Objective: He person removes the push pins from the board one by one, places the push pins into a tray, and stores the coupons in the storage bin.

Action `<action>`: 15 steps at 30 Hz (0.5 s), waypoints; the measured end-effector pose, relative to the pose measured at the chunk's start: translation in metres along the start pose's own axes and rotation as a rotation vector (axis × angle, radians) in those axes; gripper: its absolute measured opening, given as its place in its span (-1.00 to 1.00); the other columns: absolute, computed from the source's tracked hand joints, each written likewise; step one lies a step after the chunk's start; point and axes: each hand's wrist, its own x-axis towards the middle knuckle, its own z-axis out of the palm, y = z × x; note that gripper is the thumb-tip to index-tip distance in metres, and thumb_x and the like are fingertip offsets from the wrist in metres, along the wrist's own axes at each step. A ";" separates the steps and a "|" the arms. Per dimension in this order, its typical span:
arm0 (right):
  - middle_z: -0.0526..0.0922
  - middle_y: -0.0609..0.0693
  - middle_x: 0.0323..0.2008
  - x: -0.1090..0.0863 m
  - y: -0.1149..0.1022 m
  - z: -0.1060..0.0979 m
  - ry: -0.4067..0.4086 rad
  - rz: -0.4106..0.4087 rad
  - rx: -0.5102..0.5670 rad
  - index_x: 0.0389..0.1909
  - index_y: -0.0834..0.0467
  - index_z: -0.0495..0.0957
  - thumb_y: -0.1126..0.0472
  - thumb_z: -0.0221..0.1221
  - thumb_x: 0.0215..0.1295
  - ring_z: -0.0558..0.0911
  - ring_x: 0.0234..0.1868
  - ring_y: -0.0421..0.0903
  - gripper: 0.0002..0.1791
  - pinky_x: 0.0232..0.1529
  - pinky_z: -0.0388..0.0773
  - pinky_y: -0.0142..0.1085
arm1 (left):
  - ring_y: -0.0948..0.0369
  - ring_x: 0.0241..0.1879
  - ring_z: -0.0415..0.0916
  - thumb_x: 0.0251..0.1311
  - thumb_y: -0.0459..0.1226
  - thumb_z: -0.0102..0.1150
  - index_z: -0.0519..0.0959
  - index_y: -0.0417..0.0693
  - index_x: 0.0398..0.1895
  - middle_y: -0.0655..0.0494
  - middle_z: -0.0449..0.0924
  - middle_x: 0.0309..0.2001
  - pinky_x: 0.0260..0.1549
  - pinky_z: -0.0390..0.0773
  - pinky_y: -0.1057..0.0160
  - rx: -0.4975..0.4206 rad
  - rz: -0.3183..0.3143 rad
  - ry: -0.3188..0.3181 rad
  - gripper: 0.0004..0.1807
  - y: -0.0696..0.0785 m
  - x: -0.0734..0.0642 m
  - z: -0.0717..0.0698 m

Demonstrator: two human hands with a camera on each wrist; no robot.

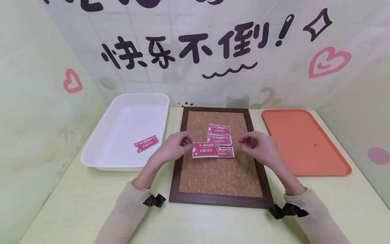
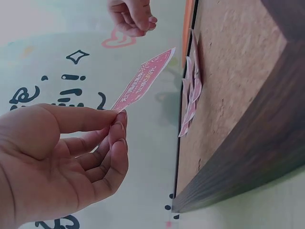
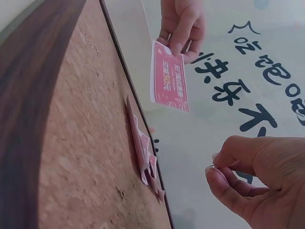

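My left hand pinches a pink paper coupon by its left end, between thumb and fingers. The coupon is held above the framed cork board, apart from it in the left wrist view. Several matching coupons sit one below another on the cork: an upper one, a middle one and a lower one partly hidden by the held coupon. Small dots show on them. Right of these, my right hand has thumb and fingertip together on a tiny thin pin-like thing, mostly hidden.
A white tray stands left of the board, with one pink coupon in it. An orange tray lies to the right. Behind the table hangs a printed cloth, and side walls close in both sides.
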 end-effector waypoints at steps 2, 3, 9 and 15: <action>0.73 0.05 -0.30 -0.001 0.003 -0.003 0.027 -0.004 0.004 -0.25 0.25 0.70 0.50 0.26 0.19 0.64 -0.36 -0.13 -0.83 -0.35 0.58 -0.42 | 0.14 -0.26 0.52 0.37 -0.39 0.17 0.60 -0.21 -0.17 0.02 0.59 -0.26 -0.26 0.55 0.22 -0.015 -0.002 0.010 -0.93 0.000 -0.001 -0.005; 0.73 0.05 -0.30 -0.001 0.004 -0.005 0.038 -0.006 0.008 -0.25 0.25 0.70 0.51 0.26 0.18 0.64 -0.37 -0.14 -0.83 -0.36 0.58 -0.44 | 0.14 -0.25 0.52 0.37 -0.39 0.17 0.60 -0.21 -0.16 0.01 0.59 -0.26 -0.25 0.55 0.22 -0.021 -0.003 0.014 -0.93 -0.001 -0.001 -0.007; 0.73 0.10 -0.32 0.000 0.009 -0.015 0.067 0.004 0.037 -0.26 0.29 0.68 0.54 0.25 0.15 0.63 -0.40 -0.22 -0.82 -0.34 0.53 -0.53 | 0.12 -0.23 0.53 0.37 -0.38 0.17 0.58 -0.23 -0.13 -0.02 0.60 -0.24 -0.23 0.55 0.20 -0.033 -0.036 0.053 -0.91 -0.005 -0.005 -0.021; 0.70 0.09 -0.39 -0.001 0.015 -0.026 0.090 0.052 0.052 -0.29 0.30 0.67 0.51 0.26 0.13 0.62 -0.41 -0.25 -0.86 -0.34 0.51 -0.54 | 0.09 -0.21 0.55 0.36 -0.39 0.19 0.58 -0.26 -0.13 -0.05 0.61 -0.23 -0.19 0.53 0.18 -0.025 -0.052 0.110 -0.89 -0.008 -0.008 -0.035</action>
